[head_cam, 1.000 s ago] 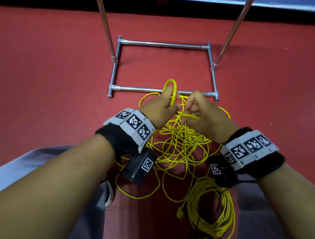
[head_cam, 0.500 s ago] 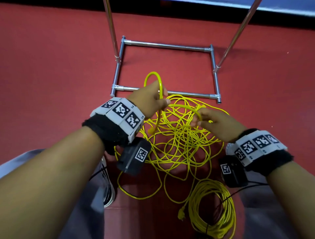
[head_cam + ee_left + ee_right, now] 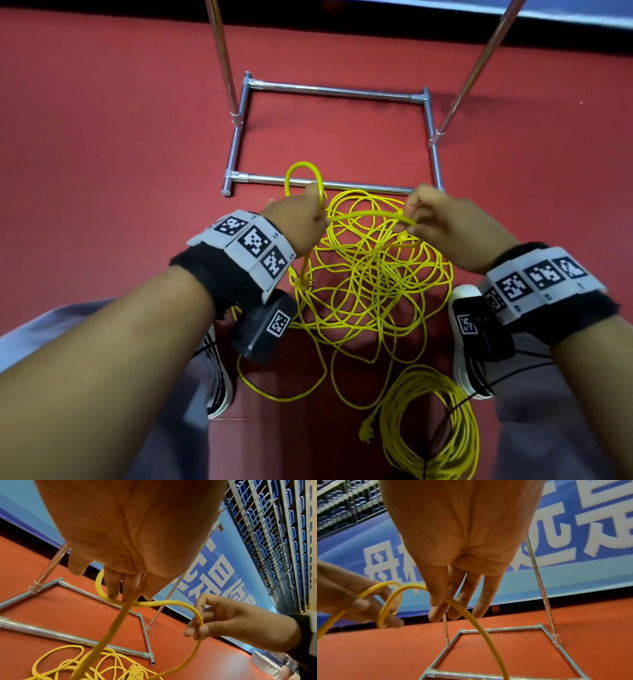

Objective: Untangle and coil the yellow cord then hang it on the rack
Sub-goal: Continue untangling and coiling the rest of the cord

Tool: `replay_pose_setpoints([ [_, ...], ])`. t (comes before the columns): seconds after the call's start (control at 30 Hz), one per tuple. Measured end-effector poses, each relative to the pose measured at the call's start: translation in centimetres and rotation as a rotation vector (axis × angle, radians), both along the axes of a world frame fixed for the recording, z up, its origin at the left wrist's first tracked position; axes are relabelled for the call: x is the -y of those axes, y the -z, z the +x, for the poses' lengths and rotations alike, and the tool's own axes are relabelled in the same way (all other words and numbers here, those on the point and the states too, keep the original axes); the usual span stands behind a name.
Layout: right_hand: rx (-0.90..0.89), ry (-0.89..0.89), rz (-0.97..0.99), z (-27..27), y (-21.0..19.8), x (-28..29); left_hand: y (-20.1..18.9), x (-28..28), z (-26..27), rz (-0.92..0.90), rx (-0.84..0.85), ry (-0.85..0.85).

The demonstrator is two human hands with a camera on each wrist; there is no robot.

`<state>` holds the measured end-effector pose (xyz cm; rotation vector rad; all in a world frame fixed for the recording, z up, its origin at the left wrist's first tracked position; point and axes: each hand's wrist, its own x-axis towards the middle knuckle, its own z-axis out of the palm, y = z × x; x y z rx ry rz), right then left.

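Note:
A yellow cord (image 3: 370, 284) lies in a loose tangle on the red floor in front of the metal rack (image 3: 329, 186). My left hand (image 3: 301, 219) grips a small loop of the cord (image 3: 101, 588) that stands up above its fingers. A strand runs from there across to my right hand (image 3: 424, 219), which pinches the cord (image 3: 453, 601) between thumb and fingers. From the right hand the cord drops to the tangle. A neat coiled part (image 3: 435, 425) lies at the lower right, with a plug end (image 3: 366, 433) beside it.
The rack's chrome base frame (image 3: 501, 630) sits on the floor with two slanted uprights (image 3: 222, 58) rising out of view. My shoes (image 3: 215, 387) stand either side of the tangle. A blue banner wall (image 3: 573, 561) runs behind the rack.
My hands have drawn apart, the right one moving rightward, stretching a strand of cord between them. The left hand keeps its loop and has shifted slightly left.

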<state>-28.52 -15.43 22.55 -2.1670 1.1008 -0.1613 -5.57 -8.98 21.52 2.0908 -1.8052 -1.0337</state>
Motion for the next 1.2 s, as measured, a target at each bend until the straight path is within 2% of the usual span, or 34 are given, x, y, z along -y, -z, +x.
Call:
replay_pose_setpoints([
  [0.07, -0.028, -0.09, -0.016, 0.6, -0.1, -0.4, -0.1, 0.0, -0.1, -0.001, 0.019, 0.017],
  [0.13, -0.067, -0.193, -0.071, 1.3, 0.1, -0.7, -0.5, 0.0, -0.7, -0.021, -0.057, 0.032],
  [0.23, 0.059, -0.315, -0.117, 2.7, 0.3, -1.3, -1.2, 0.0, -1.7, -0.056, -0.263, 0.018],
  [0.3, 0.182, -0.273, -0.142, 3.4, -0.2, -1.4, -1.5, -0.2, -2.1, -0.07, -0.298, 0.014],
  [0.37, 0.251, -0.157, -0.159, 3.5, -0.8, -1.5, -1.7, -0.4, -2.2, -0.102, -0.267, 0.005],
  [0.47, 0.244, -0.036, -0.053, 3.5, -0.9, -1.9, -2.1, -0.6, -2.2, -0.141, -0.209, -0.018],
  [0.57, 0.144, -0.048, 0.077, 3.2, -0.1, -2.1, -2.1, -0.3, -1.6, -0.174, -0.13, -0.031],
  [0.67, -0.057, -0.147, 0.128, 2.0, 1.3, -2.1, -2.2, 0.1, -1.0, -0.192, -0.263, -0.121],
  [0.73, -0.117, -0.16, 0.116, 1.4, 1.9, -2.1, -2.3, 0.1, -0.9, -0.169, -0.287, -0.128],
  [0.9, -0.047, -0.042, 0.095, 0.6, 1.1, -1.3, -1.9, 0.2, 0.2, -0.117, -0.147, -0.105],
  [1.2, -0.076, -0.131, 0.096, 1.0, 1.4, -2.0, -1.0, -0.3, -0.2, -0.02, -0.056, 0.048],
])
